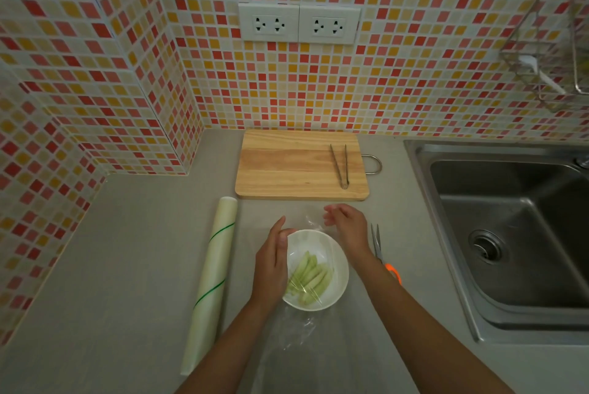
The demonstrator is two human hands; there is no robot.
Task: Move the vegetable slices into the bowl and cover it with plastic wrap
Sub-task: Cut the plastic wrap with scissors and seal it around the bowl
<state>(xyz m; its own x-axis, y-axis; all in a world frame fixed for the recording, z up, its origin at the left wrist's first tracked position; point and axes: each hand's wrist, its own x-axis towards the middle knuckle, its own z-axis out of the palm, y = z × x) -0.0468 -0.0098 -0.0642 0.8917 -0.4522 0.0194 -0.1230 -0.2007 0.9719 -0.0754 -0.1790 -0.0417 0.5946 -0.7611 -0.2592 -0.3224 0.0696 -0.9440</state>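
A white bowl sits on the counter near its front, with several pale green vegetable slices inside. A clear sheet of plastic wrap lies over the bowl and trails onto the counter toward me. My left hand presses flat against the bowl's left rim, over the wrap. At the bowl's far right rim, my right hand pinches a crumpled edge of the wrap with curled fingers. The roll of plastic wrap lies to the left of the bowl.
A wooden cutting board lies against the tiled wall with metal tongs on its right side. Orange-handled scissors lie right of the bowl, partly under my right forearm. A steel sink fills the right. A wire rack hangs above it.
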